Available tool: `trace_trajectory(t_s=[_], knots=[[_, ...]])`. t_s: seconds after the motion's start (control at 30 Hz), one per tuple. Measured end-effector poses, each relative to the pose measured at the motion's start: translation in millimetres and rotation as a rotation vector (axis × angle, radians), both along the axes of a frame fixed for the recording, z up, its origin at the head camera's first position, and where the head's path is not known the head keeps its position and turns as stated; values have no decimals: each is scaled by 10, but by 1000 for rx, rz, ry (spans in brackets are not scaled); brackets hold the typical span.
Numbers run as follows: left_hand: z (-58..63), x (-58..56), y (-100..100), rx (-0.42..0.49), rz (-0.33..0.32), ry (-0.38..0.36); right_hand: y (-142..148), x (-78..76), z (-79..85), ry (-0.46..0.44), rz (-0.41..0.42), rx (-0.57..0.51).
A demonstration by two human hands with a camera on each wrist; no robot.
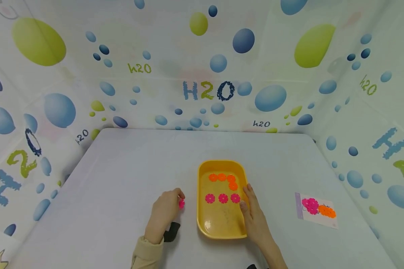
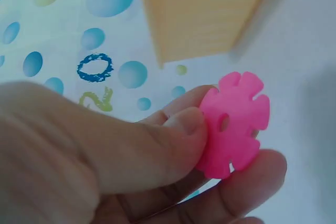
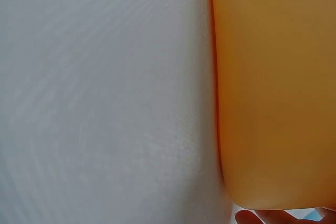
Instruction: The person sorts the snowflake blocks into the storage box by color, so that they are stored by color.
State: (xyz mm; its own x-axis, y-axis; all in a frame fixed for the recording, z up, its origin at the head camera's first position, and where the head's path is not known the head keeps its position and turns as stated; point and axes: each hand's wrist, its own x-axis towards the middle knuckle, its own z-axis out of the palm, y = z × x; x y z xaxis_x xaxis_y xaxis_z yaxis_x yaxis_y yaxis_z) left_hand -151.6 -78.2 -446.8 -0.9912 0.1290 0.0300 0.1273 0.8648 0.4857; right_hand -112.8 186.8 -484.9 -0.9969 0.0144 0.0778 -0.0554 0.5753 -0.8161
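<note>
My left hand (image 1: pixel 166 209) pinches a pink notched snowflake disc (image 2: pixel 236 121) between thumb and fingers, just left of the yellow tray (image 1: pixel 215 228). In the left wrist view the disc shows a slot in its middle and notches round its edge. Against the tray's right side lies my right hand (image 1: pixel 254 218), its fingers fairly straight and the thumb over the rim. Inside the tray, three pink discs (image 1: pixel 223 198) form a row. Above them, several orange discs (image 1: pixel 222 177) make a line that bends down at its right end.
On the right of the white table (image 1: pixel 138 160) lies a card (image 1: pixel 330 223) with a purple strip, bearing pink discs (image 1: pixel 312 206) and orange discs (image 1: pixel 327 211) in clusters. A curtain (image 1: pixel 168 41) printed with blue and green spots hangs behind and at both sides.
</note>
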Motion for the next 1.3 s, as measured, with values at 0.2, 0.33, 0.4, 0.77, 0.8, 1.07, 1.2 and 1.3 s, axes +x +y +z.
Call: trace_trajectory(t_s=[0.2, 0.33, 0.4, 0.77, 0.8, 1.07, 1.2, 1.3], knots=[[123, -59, 77, 76, -39, 26, 2, -2, -3, 5, -3, 6], [207, -121, 156, 122, -73, 17, 4, -3, -15, 5, 0, 6], [243, -160, 204, 161, -95, -4, 4, -2, -18, 8, -1, 4], [383, -352, 518, 238, -215, -70, 1, -3, -1, 8, -2, 2], [396, -367, 550, 238, -227, -80, 1, -3, 0, 9, -2, 2], [469, -498, 802, 228, -318, -193, 8, -12, -15, 18, -4, 1], [503, -542, 926, 192, -363, -223, 15, -15, -29, 32, -7, -4], [507, -568, 1017, 139, -400, -225, 17, -12, -38, 44, -6, -3]])
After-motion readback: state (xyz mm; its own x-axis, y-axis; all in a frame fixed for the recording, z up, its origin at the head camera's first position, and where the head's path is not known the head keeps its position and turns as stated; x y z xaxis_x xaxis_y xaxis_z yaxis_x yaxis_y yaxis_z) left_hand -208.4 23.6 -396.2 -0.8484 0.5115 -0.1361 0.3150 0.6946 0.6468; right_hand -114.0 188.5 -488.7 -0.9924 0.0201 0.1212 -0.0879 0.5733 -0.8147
